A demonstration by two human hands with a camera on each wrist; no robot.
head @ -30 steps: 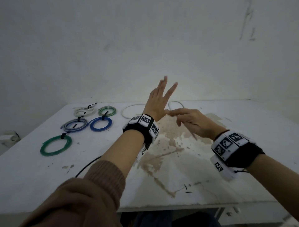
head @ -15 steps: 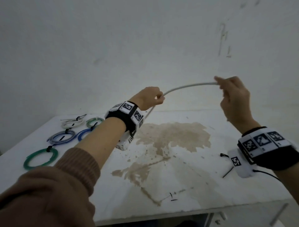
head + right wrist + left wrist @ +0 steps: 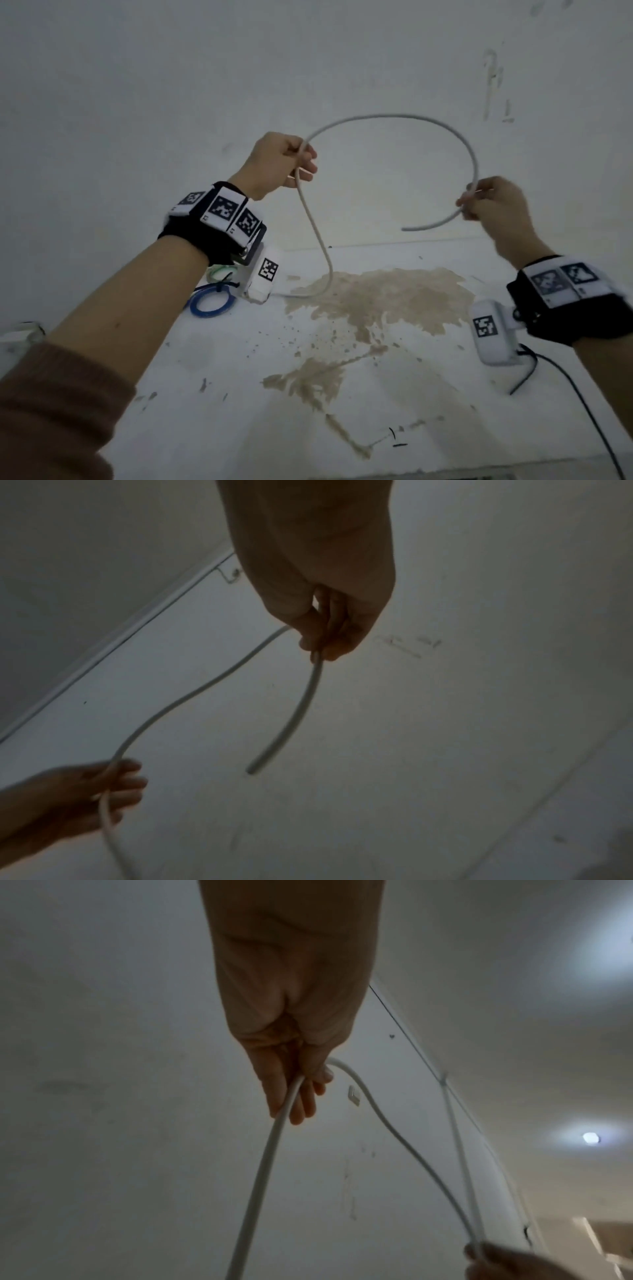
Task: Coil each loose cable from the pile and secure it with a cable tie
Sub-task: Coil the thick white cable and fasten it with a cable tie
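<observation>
A white cable [image 3: 394,117] arches in the air between both hands, above the stained white table [image 3: 342,394]. My left hand [image 3: 287,161] grips it at the left end of the arch, and the rest hangs down to the tabletop [image 3: 318,240]. My right hand [image 3: 479,202] pinches it near its free end, which curls back to the left [image 3: 428,225]. In the left wrist view the cable [image 3: 274,1139] runs between the left fingers [image 3: 294,1104]. In the right wrist view the short end [image 3: 294,712] sticks out past the right fingers [image 3: 329,642].
Tied coils lie at the table's back left: a blue coil [image 3: 209,304] and a green coil [image 3: 219,272], partly hidden behind my left wrist. A black cable tie [image 3: 524,377] lies under my right wrist. The wall stands close behind the table.
Both hands took hold of the white cable and lifted it off the table. The stretch between them has bent from a shallow curve into a wide arch, with the right hand lower.
</observation>
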